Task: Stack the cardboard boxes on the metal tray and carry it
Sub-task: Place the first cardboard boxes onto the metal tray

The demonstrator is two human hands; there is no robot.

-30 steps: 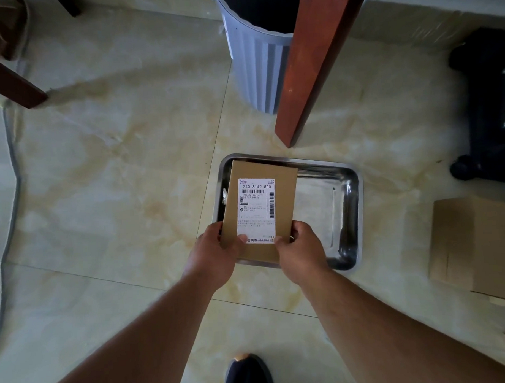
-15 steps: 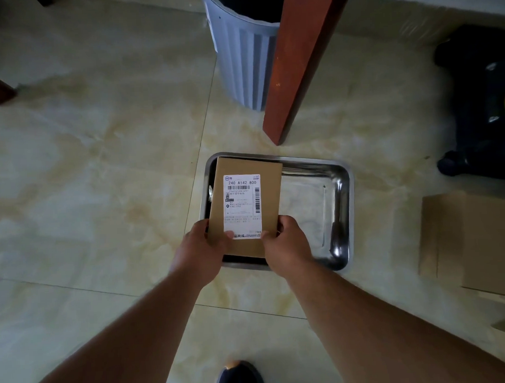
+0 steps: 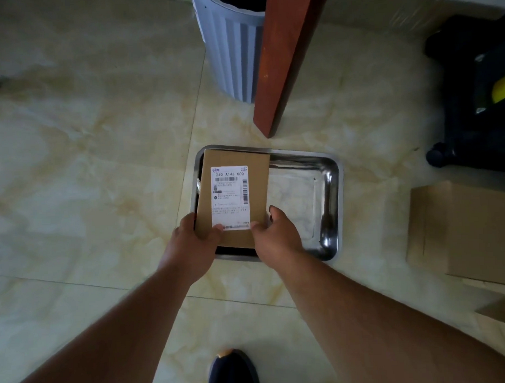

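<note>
- Box (image 3: 235,197) sits at centre frame, over the left half of the tray (image 3: 329,171); long axis runs up-frame, away from the person, label side up.
- Tray lies on the floor (image 3: 87,168), long axis across the frame; its right half shows bare metal.
- Left hand (image 3: 194,246) wraps the box's near-left corner, thumb on top by the label edge, fingers hidden beneath.
- Right hand (image 3: 277,239) holds the near-right corner, thumb on top, fingers curled around the right side. Both hands closed on the box.
- Cannot tell whether the box's underside rests on the tray bottom or hangs just above it; a dark gap shows below its near edge.
- Second box (image 3: 459,232) lies at right of frame on the floor, well apart from the tray; the right hand is the nearer one to it.
- A further cardboard piece (image 3: 504,311) shows at the lower-right edge, cut off.
- Judgement: the step in hand is seating the first box; the next reach goes rightward, so the right hand likely leads.
- Table leg (image 3: 284,61) and bin (image 3: 232,48) stand above the tray's far rim, close to it; a lift of the tray could catch the leg.
</note>
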